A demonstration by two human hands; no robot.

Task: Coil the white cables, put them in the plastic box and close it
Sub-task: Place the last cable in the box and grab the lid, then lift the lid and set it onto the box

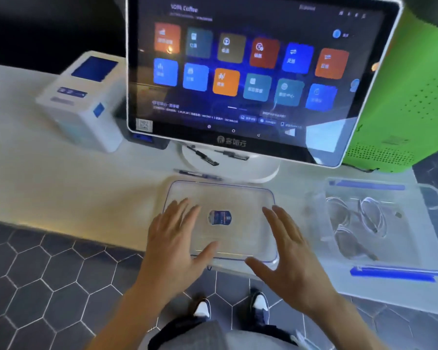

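A clear plastic lid (pixel 228 195) with a blue-edged rim and an oval sticker lies flat on the white counter in front of me. My left hand (pixel 173 238) hovers over or touches its left side with fingers spread straight. My right hand (pixel 286 246) is at the lid's right side, fingers also straight; contact cannot be told. To the right stands the clear plastic box (pixel 415 251) with blue latches, lidless. Coiled white cables (pixel 359 218) lie inside it.
A touchscreen terminal (pixel 238 72) on a white stand rises just behind the lid, with pens (pixel 202 156) on its base. A white receipt printer (pixel 84 99) stands at the back left, a green perforated case (pixel 410 97) at the back right. The counter edge (pixel 61 231) runs below my hands.
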